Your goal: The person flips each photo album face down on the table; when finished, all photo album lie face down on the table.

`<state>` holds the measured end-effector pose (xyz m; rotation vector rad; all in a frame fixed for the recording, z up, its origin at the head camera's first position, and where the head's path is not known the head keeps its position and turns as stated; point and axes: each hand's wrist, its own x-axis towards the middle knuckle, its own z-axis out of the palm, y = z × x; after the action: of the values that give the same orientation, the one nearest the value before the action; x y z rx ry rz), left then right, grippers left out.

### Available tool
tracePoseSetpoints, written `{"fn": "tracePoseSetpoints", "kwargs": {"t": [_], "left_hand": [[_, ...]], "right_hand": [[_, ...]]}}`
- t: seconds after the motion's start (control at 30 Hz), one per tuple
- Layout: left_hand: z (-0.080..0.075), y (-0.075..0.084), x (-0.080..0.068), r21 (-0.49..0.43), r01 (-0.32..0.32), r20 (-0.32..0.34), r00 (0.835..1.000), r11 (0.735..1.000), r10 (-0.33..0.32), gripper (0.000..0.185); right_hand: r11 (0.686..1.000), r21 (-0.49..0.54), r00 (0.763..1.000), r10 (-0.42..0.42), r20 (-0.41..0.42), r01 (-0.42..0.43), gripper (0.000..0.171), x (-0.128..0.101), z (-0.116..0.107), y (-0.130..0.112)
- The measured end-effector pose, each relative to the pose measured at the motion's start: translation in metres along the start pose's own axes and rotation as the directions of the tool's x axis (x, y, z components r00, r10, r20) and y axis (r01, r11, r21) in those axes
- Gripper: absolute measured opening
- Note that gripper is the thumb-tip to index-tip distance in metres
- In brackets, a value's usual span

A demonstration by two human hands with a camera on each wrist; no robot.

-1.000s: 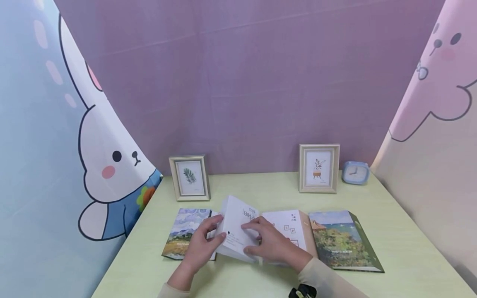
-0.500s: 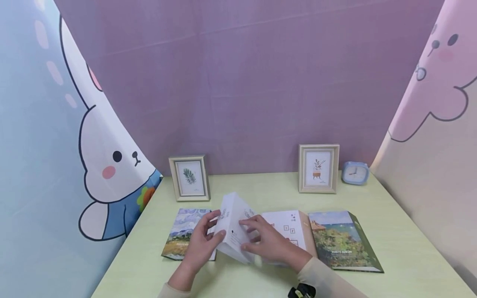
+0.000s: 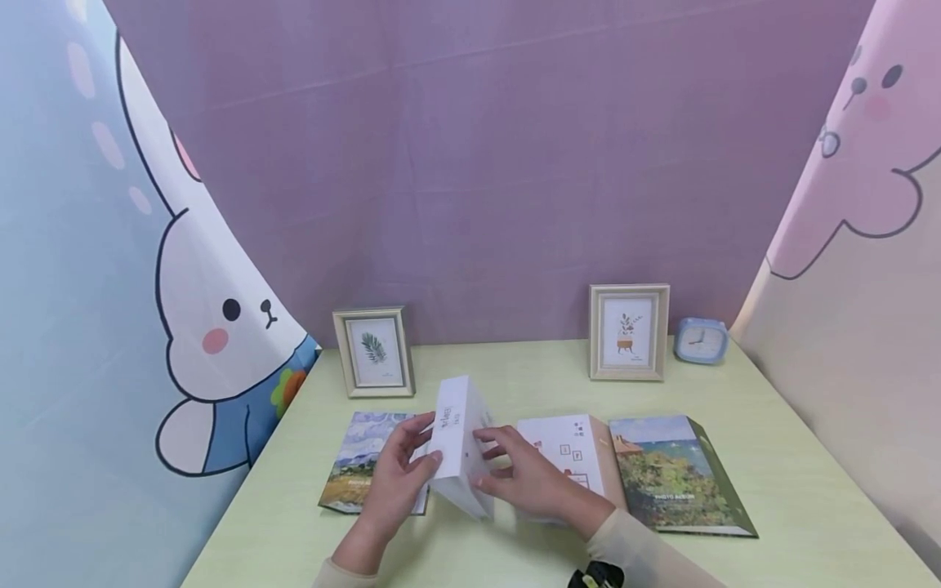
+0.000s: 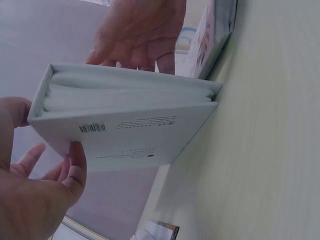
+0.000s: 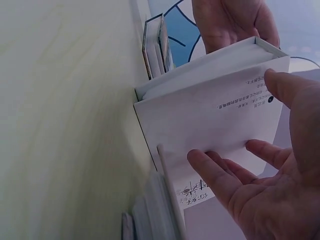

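In the lower middle of the head view we see the white book (image 3: 457, 445) standing almost upright on the pale green table (image 3: 794, 482), one lower corner resting on the surface, so its weight is carried by the table and not by the hands. The left hand (image 3: 397, 482) takes it from the left side: its fingers are curled loosely against the back cover, and in the left wrist view the thumb (image 4: 76, 165) presses the cover near the barcode, so the book cannot fall to that side. The right hand (image 3: 525, 482) stands on the other side with fingers nearly straight and a little spread; in the right wrist view its fingers (image 5: 220, 175) lie flat on the printed cover. We judge that the two hands press the covers together from both sides, and this keeps the pages closed. Just right of the hands an open white booklet (image 3: 566, 457) lies flat, and a painted album (image 3: 676, 478) lies touching it. Another painted album (image 3: 360, 461) lies flat at the left, partly hidden behind the left hand.
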<state>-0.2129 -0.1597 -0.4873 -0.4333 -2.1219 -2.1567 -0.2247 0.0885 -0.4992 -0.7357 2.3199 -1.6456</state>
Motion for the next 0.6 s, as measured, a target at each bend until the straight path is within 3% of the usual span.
{"fn": "tracePoseSetpoints", "kwargs": {"t": [0.27,0.6], "left_hand": [[0.0027,-0.0005,-0.0001,-0.077,-0.015,0.067,0.998,0.997,0.02,0.057],[0.0047,-0.0069,0.0004,-0.018,0.053,0.09,0.995,0.998,-0.052,0.052]], "right_hand": [[0.999,0.036,1.0,-0.001,0.0,0.001,0.06,-0.0021,-0.0032,-0.0038],[1.0,0.021,1.0,0.0,-0.001,0.0,0.055,-0.0005,-0.0099,-0.0038]]}}
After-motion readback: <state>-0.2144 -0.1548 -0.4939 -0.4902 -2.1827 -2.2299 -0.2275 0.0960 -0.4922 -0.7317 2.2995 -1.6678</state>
